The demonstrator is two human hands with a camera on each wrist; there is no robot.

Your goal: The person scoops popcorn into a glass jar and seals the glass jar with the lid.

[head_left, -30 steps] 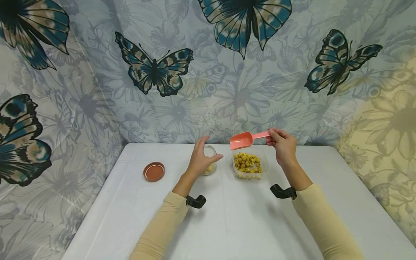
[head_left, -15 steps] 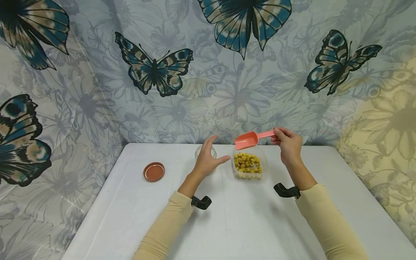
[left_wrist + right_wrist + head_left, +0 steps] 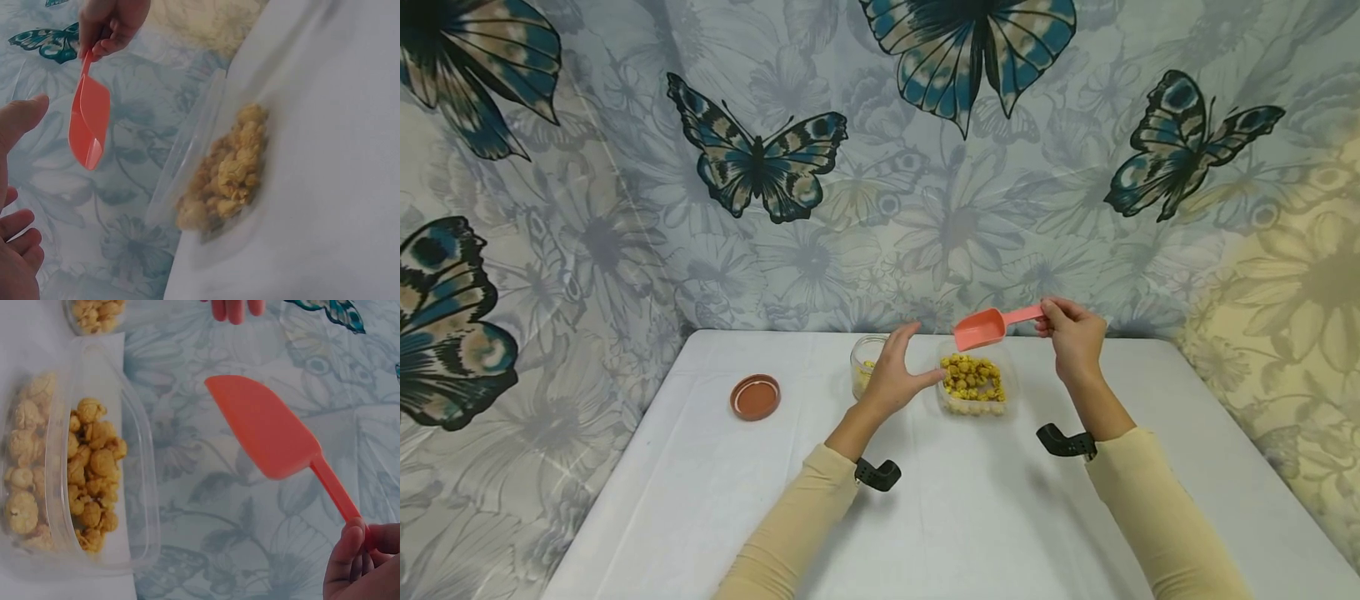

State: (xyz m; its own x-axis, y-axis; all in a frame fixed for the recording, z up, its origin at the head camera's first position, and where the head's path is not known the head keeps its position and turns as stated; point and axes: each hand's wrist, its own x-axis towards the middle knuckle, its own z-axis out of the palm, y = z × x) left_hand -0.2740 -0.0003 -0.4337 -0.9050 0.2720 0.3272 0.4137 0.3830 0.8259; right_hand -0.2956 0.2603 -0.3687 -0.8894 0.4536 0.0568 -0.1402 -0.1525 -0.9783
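Observation:
My right hand [image 3: 1078, 343] pinches the handle end of a coral-pink scoop [image 3: 980, 330]. In the head view the scoop looks bare inside and hangs above a clear plastic container [image 3: 973, 408] of yellow caramel popcorn [image 3: 970, 377]. My left hand [image 3: 891, 377] is held with thumb and fingers spread apart, holding nothing, between that container and a round glass jar [image 3: 859, 367]. Some popcorn shows inside the jar, partly hidden behind the left hand. In the right wrist view the jar's popcorn [image 3: 97, 315] appears at the top edge.
A round brown lid [image 3: 756, 397] lies on the white table [image 3: 685, 500], left of the jar. Behind the table's back edge hangs a floral cloth [image 3: 955, 233] printed with butterflies. Each wrist carries a black camera band.
My left hand has moved right, off the front of the jar toward the popcorn container. The right hand with the scoop has also shifted a little right.

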